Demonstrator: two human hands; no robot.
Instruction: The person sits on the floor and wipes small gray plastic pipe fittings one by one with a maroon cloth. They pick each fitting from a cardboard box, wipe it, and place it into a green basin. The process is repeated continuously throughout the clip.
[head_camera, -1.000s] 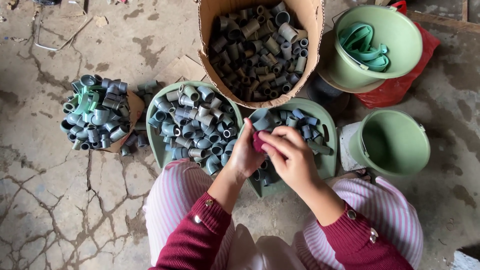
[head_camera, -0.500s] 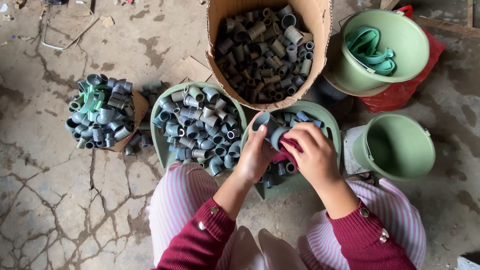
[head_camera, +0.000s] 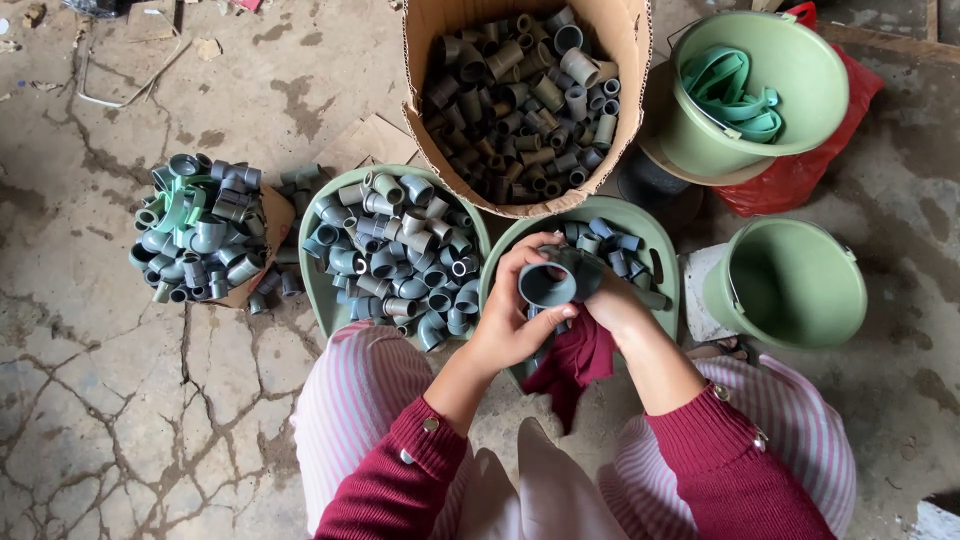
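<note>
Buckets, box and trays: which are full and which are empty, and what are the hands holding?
Cardboard box: full of pipe fittings.
Left tray: heaped.
Right tray: partly filled.
Upper bucket: holds green straps.
Lower bucket: empty.
Left hand: gripping a grey fitting.
Right hand: holding a red cloth.

soft, even daylight over the cracked floor (head_camera: 150, 400), faint shadows, sharp focus, no glare, slight wide-angle edge stretch
</note>
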